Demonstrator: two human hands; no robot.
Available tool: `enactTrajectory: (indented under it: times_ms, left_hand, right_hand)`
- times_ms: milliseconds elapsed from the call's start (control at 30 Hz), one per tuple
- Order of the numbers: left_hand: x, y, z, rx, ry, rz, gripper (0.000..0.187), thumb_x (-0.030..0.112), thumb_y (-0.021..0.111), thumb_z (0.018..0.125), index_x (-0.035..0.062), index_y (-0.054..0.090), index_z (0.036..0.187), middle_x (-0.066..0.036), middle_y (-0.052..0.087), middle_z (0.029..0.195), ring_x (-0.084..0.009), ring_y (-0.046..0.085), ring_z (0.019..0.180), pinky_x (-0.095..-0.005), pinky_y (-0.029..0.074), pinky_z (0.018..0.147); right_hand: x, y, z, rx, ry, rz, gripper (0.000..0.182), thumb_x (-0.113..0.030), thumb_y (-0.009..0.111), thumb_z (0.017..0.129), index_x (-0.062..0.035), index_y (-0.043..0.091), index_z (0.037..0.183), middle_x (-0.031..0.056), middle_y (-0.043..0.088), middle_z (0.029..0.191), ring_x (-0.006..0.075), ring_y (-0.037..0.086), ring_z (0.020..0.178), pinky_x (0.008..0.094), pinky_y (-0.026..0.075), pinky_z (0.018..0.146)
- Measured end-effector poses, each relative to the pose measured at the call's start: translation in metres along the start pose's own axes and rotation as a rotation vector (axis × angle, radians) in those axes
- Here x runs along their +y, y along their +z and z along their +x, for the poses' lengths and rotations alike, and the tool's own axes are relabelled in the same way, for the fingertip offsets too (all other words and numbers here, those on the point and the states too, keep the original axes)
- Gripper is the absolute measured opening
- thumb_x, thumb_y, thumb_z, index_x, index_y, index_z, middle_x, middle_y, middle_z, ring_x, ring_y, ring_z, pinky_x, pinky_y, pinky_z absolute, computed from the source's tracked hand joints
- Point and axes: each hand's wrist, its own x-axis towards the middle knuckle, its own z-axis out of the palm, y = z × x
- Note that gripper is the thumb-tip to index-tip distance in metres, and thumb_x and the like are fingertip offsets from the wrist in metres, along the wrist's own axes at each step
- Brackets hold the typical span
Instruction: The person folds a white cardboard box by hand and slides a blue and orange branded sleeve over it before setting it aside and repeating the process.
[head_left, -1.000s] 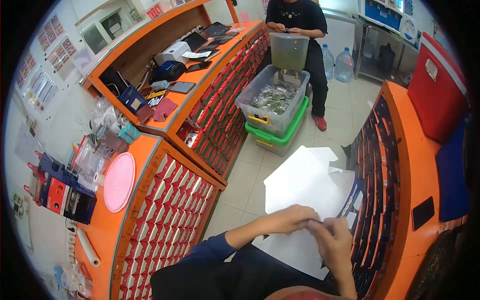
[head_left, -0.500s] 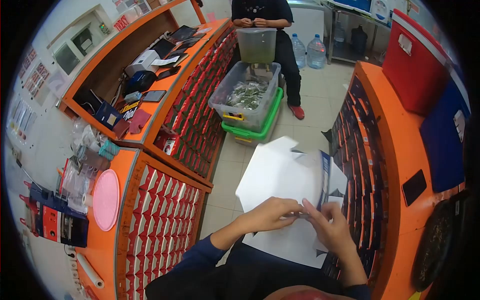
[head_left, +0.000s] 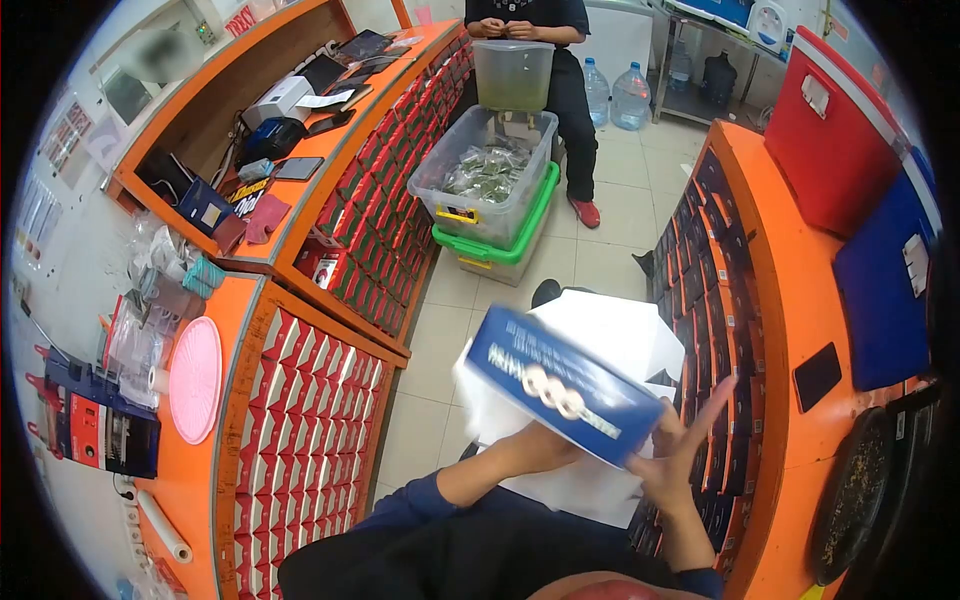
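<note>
The left hand (head_left: 525, 450) grips the blue box (head_left: 562, 398) from beneath, tilted over the white sheet (head_left: 610, 335) on the lap, while the right hand (head_left: 685, 450) steadies its lower end with fingers (head_left: 712, 402) spread open.

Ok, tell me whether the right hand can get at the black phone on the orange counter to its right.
Probably yes: the right hand is open beside the blue box, and nothing lies between it and the phone.
</note>
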Motion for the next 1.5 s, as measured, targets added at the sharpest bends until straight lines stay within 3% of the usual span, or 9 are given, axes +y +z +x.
enactTrajectory:
  times_ms: [133, 267, 400, 500, 633, 733, 867, 1033, 1500]
  left_hand:
    - [0.025, -0.01, 0.022, -0.112, 0.016, -0.314, 0.044, 0.009, 0.065, 0.085, 0.0062, 0.055, 0.128, -0.019, 0.054, 0.129, -0.0377, 0.052, 0.118, -0.0437, 0.042, 0.1]
    - [-0.003, -0.007, 0.009, 0.019, 0.175, -0.025, 0.038, 0.005, 0.066, 0.079, 0.0081, 0.067, 0.117, -0.01, 0.064, 0.118, -0.0308, 0.056, 0.117, -0.0446, 0.041, 0.103]
    - [-0.008, -0.012, -0.006, -0.135, 0.242, 0.409, 0.027, -0.003, 0.063, 0.07, 0.0156, 0.064, 0.089, -0.002, 0.067, 0.105, -0.0262, 0.062, 0.113, -0.045, 0.05, 0.099]
    - [-0.014, -0.019, -0.019, -0.086, 0.207, 0.792, 0.028, 0.012, 0.071, 0.077, 0.0164, 0.062, 0.103, -0.008, 0.055, 0.137, -0.0289, 0.041, 0.138, -0.0659, 0.032, 0.106]
    - [-0.004, -0.027, 0.024, 0.951, 0.08, 0.354, 0.056, 0.003, 0.07, 0.083, 0.0084, 0.052, 0.135, -0.02, 0.049, 0.142, -0.0327, 0.046, 0.133, -0.0603, 0.04, 0.099]
    - [-0.043, -0.068, 0.005, 0.187, -0.278, 0.175, 0.065, -0.001, 0.065, 0.085, 0.0044, 0.04, 0.145, -0.025, 0.046, 0.142, -0.0324, 0.045, 0.133, -0.0489, 0.044, 0.099]
    - [-0.053, -0.05, 0.008, 0.093, -0.302, -0.098, 0.05, 0.002, 0.061, 0.089, 0.0, 0.044, 0.136, -0.024, 0.054, 0.131, -0.0324, 0.05, 0.126, -0.0397, 0.044, 0.099]
    - [-0.014, 0.001, 0.027, 0.954, 0.15, -0.2, 0.029, 0.025, 0.059, 0.095, 0.0068, 0.041, 0.108, -0.009, 0.04, 0.105, -0.0195, 0.044, 0.099, -0.0341, 0.041, 0.095]
    - [-0.014, -0.035, -0.059, 0.418, -0.558, -0.425, 0.05, 0.028, 0.046, 0.103, 0.0004, 0.041, 0.144, -0.016, 0.044, 0.146, -0.0255, 0.049, 0.129, -0.0358, 0.038, 0.108]
  right_hand:
    - [-0.007, 0.011, -0.012, 0.329, 0.385, 0.446, 0.133, 0.0, 0.078, 0.077, -0.0091, -0.035, 0.145, 0.0067, 0.062, 0.081, 0.0188, 0.055, 0.08, 0.0336, 0.046, 0.081]
    - [0.006, 0.015, -0.036, 0.391, 0.276, 0.258, 0.112, -0.076, 0.04, 0.088, 0.0047, -0.004, 0.151, 0.0043, 0.051, 0.069, 0.0149, 0.049, 0.069, 0.0286, 0.042, 0.069]
    - [0.018, -0.018, -0.027, 0.849, 0.252, -0.039, 0.092, -0.043, 0.072, 0.085, 0.0053, 0.023, 0.147, 0.0041, 0.053, 0.08, 0.0157, 0.049, 0.074, 0.029, 0.042, 0.072]
    - [-0.005, -0.048, 0.007, 0.533, 0.224, -0.579, 0.086, -0.019, 0.081, 0.072, -0.0026, 0.038, 0.144, 0.0103, 0.056, 0.102, 0.0226, 0.05, 0.104, 0.035, 0.038, 0.091]
    - [0.008, -0.059, 0.012, 0.304, 0.264, -0.531, 0.041, 0.0, 0.069, 0.074, -0.0065, 0.066, 0.114, 0.0092, 0.059, 0.095, 0.0257, 0.056, 0.099, 0.0379, 0.036, 0.089]
    - [-0.005, -0.069, 0.017, 0.096, 0.345, -0.549, 0.03, 0.005, 0.065, 0.074, -0.0052, 0.066, 0.102, 0.0081, 0.059, 0.084, 0.0279, 0.057, 0.088, 0.0363, 0.041, 0.085]
    - [0.012, -0.042, 0.016, 0.224, 0.277, -0.243, 0.051, 0.018, 0.042, 0.06, -0.0038, 0.064, 0.101, 0.0148, 0.05, 0.103, 0.0301, 0.052, 0.098, 0.0364, 0.043, 0.09]
    - [0.012, 0.044, 0.026, 0.539, -0.07, -0.148, 0.049, 0.007, 0.049, 0.079, -0.0072, 0.052, 0.125, 0.0112, 0.053, 0.103, 0.0298, 0.051, 0.097, 0.0389, 0.038, 0.089]
    - [-0.01, 0.017, -0.017, 0.159, 0.62, 0.078, 0.052, 0.005, 0.047, 0.086, -0.0066, 0.048, 0.137, 0.0225, 0.042, 0.129, 0.0388, 0.047, 0.122, 0.0393, 0.04, 0.101]
